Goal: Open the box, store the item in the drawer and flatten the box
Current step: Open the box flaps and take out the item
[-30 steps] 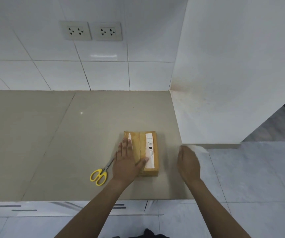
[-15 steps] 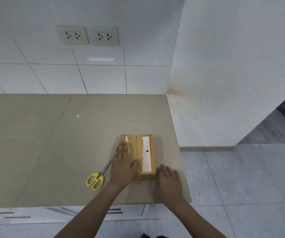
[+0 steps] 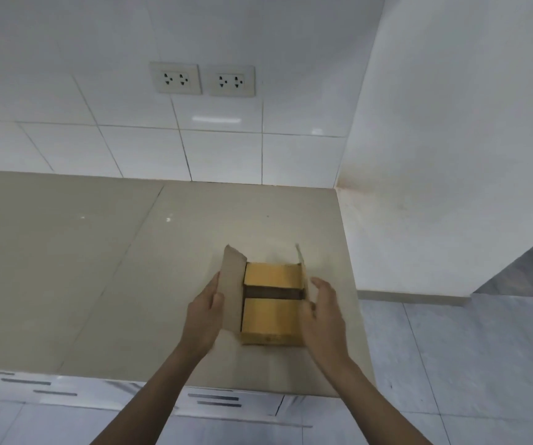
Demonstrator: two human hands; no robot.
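A small cardboard box (image 3: 270, 317) stands on the beige counter (image 3: 104, 271) near its right front corner. Its two outer flaps are raised. My left hand (image 3: 206, 311) grips the left flap (image 3: 231, 290), which leans outward. My right hand (image 3: 324, 314) holds the right flap (image 3: 302, 268), which stands nearly upright and shows edge-on. The two yellow inner flaps lie flat with a dark gap (image 3: 273, 293) between them. The item inside is hidden.
White drawer fronts with dark slot handles (image 3: 214, 399) run below the counter's front edge. A white tiled wall with two sockets (image 3: 175, 79) stands behind, and a white side wall (image 3: 451, 155) ends the counter on the right. Grey floor tiles lie beyond.
Both hands went from lying flat on and beside the closed box to pulling its outer flaps up and apart. The yellow scissors to the left are out of sight now.
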